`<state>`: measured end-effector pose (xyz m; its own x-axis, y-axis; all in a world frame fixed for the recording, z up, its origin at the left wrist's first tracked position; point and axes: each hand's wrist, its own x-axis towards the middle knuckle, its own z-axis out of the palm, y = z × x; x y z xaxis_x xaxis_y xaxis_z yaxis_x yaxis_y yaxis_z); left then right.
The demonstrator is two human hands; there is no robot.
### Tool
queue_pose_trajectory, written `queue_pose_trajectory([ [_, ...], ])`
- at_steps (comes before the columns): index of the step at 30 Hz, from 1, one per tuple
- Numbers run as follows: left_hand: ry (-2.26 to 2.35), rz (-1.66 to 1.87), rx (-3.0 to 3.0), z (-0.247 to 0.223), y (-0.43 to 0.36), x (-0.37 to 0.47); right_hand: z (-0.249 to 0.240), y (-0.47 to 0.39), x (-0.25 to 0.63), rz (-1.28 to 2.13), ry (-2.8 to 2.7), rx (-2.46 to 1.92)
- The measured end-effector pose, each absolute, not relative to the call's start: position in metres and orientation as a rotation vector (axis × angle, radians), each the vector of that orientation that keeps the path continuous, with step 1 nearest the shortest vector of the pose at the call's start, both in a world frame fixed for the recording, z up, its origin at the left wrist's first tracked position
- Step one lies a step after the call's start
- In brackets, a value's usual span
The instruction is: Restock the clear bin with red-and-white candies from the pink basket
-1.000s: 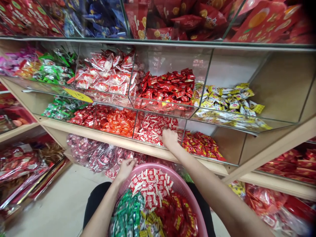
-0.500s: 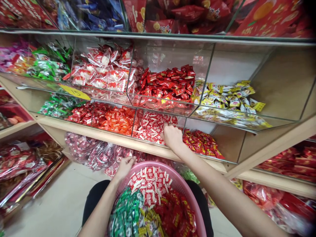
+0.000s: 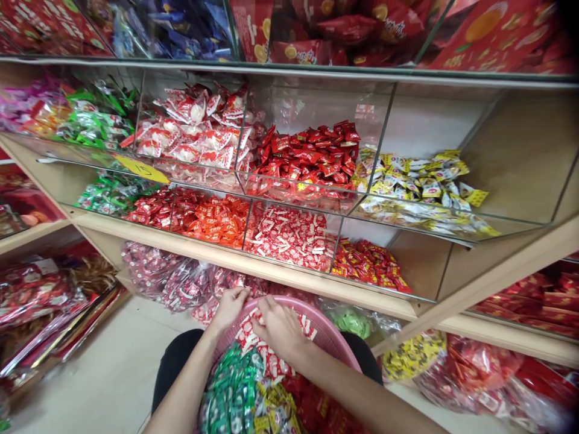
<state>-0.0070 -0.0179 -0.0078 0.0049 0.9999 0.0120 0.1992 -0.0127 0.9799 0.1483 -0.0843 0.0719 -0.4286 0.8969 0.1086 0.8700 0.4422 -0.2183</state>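
A pink plastic basket (image 3: 332, 328) sits between my knees. It holds red-and-white wrapped candies (image 3: 246, 334) at the far side, green wrapped candies (image 3: 230, 386) on the left, yellow ones (image 3: 275, 410) near the middle and dark red ones (image 3: 323, 410) on the right. My left hand (image 3: 231, 308) is closed on the basket's far left rim. Over the red-and-white candies, my right hand (image 3: 281, 328) is inside the basket, fingers bent downward and thumb apart from them; nothing shows in it. Matching red-and-white candies (image 3: 289, 238) fill a lower shelf compartment ahead.
Clear dividers split the shelves (image 3: 203, 244) into candy compartments; red-and-yellow candies (image 3: 368, 265) lie right of the red-and-white ones. A yellow tag (image 3: 142, 170) hangs on the upper edge. Bagged candies (image 3: 181, 280) lie under the bottom board, with more bags (image 3: 479, 361) at right.
My right hand has moved from the red-and-white candies on the shelf back and down to the same kind in the basket. My left hand has stayed at the rim.
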Motion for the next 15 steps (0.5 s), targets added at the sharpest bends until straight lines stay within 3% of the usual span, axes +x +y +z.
queue_pose_trajectory([
  [10,1.333,1.122,1.343,-0.017,-0.016,-0.009,0.021,-0.078,0.127,0.2,-2.514,-1.641],
  [15,1.334,1.136,1.354,-0.016,-0.015,-0.01,0.037,-0.081,0.132,0.185,-2.508,-1.592],
])
